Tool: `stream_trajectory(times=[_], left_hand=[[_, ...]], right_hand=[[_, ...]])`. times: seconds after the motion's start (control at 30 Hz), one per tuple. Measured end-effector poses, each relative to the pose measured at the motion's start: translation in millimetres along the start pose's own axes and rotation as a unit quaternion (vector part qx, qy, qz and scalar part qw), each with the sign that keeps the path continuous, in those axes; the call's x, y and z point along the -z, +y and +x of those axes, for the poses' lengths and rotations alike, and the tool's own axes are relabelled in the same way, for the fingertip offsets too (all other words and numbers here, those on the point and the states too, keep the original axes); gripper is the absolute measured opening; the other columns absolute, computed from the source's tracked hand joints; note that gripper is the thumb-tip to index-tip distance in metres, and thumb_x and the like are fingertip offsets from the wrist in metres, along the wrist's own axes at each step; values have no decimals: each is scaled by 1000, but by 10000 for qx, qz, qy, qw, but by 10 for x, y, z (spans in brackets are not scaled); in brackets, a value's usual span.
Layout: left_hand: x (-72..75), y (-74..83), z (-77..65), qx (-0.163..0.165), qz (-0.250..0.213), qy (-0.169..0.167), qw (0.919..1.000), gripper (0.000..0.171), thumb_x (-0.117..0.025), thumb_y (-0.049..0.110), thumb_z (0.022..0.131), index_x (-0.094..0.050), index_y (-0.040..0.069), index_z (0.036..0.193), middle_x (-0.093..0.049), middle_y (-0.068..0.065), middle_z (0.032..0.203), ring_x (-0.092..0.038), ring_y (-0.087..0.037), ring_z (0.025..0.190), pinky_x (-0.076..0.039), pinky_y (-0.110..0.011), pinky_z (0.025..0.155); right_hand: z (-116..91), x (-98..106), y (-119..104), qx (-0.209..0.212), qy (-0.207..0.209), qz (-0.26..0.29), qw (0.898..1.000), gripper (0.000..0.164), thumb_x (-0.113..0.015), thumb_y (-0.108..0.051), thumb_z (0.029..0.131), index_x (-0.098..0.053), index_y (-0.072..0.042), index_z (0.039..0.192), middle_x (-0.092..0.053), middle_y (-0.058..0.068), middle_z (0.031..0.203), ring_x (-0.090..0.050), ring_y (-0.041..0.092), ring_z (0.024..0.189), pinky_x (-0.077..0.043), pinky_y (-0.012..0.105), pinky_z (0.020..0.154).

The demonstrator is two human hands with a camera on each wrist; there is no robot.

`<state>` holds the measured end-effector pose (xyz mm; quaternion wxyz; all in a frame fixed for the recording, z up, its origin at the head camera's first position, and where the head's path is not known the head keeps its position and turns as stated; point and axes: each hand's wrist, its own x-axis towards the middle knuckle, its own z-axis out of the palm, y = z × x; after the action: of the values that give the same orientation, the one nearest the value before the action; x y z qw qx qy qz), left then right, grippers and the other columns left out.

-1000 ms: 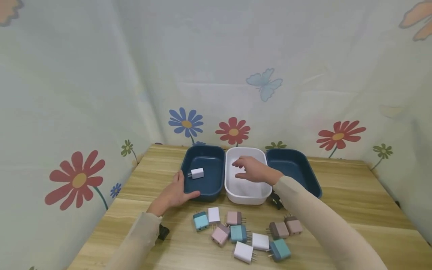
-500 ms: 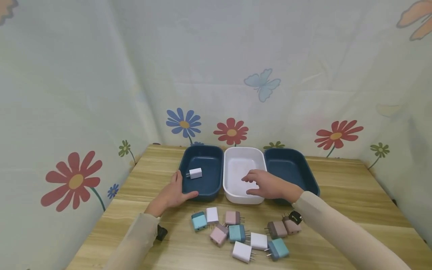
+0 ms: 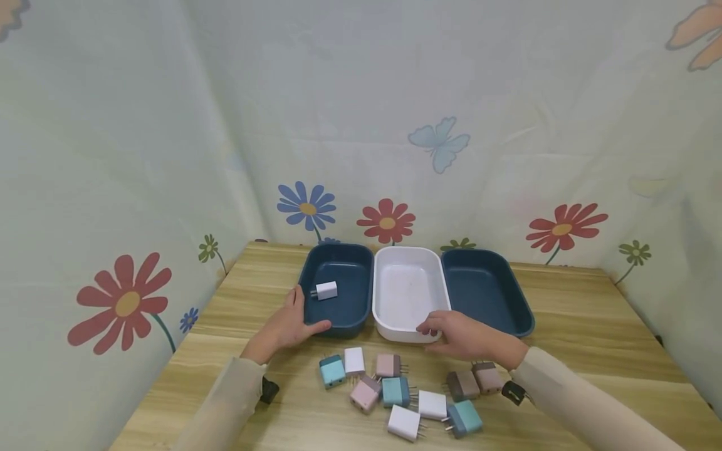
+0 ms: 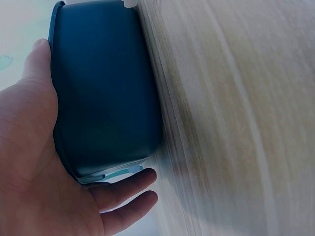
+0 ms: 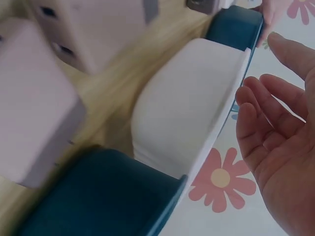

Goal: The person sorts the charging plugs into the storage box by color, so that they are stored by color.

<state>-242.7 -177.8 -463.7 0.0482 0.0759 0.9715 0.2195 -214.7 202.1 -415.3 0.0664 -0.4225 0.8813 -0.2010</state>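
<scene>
The head view shows your right hand point(image 3: 462, 337) at the near right corner of the white bin point(image 3: 400, 334), holding nothing, its fingers loosely curled and the thumb apart from them. The closest pink charger point(image 3: 464, 384) lies on the table point(image 3: 586, 319), to the near side of those fingers and slightly right, its long axis roughly left to right, prongs leftward; your right hand is the nearer one. Your left hand point(image 3: 284, 322) rests against the left bin point(image 3: 344, 330), fingers extended, thumb apart at the near rim. Inside lies one white charger point(image 3: 327, 290).
</scene>
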Motion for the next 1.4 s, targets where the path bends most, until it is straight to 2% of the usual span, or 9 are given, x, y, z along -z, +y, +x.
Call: stream_trajectory(times=[0.27,0.47,0.7,0.87,1.07,1.33,1.4], left_hand=[[-9,-8,-4,-14,32,13,10000,120,-59,69,78,1,-8,147,-7,-29,152,-40,-45,126,-38,-52,98],[-6,-15,-16,-4,-12,4,10000,118,-59,66,79,1,-9,147,-6,-29,152,-37,-45,128,-36,-53,99],[-5,-18,-20,-12,-41,-9,10000,117,-60,65,79,1,-8,147,-6,-29,152,-37,-45,127,-37,-53,99],[-6,-21,-21,-16,-44,-27,10000,119,-59,68,78,2,-8,147,-5,-28,152,-35,-44,129,-36,-53,100],[-6,-22,-14,-16,-62,-26,10000,118,-60,65,79,3,-7,147,-4,-28,152,-34,-44,130,-36,-52,100],[-8,-25,-1,-19,-59,-26,10000,117,-61,64,80,3,-7,147,-5,-28,152,-34,-44,130,-36,-53,100],[-8,-29,3,-25,-59,-22,10000,117,-61,64,80,3,-8,147,-5,-28,152,-35,-44,129,-36,-53,100]], right_hand=[[-181,-127,-34,39,-219,112,9997,24,-72,-17,84,-67,-9,106,-62,-4,94,-58,12,84,-49,26,73],[-264,-248,-43,331,-411,79,9986,30,-74,-21,82,-66,-10,109,-61,-9,98,-57,7,89,-49,25,75],[-336,-410,-63,708,-329,-299,9965,36,-75,-33,80,-68,-12,107,-60,-8,99,-54,5,91,-47,24,78],[-354,-465,-112,786,-328,-378,9957,40,-76,-38,78,-68,-13,108,-61,-8,101,-53,4,92,-47,25,79],[-349,-506,-123,762,-478,-272,9956,44,-75,-42,78,-67,-15,112,-61,-11,101,-51,2,90,-45,20,76],[-335,-556,-100,1001,-435,-373,9933,44,-78,-42,75,-68,-16,109,-62,-13,101,-50,1,89,-44,19,75],[-331,-555,-103,946,-509,-369,9935,44,-76,-42,76,-68,-16,110,-63,-13,102,-50,0,89,-44,19,75]])
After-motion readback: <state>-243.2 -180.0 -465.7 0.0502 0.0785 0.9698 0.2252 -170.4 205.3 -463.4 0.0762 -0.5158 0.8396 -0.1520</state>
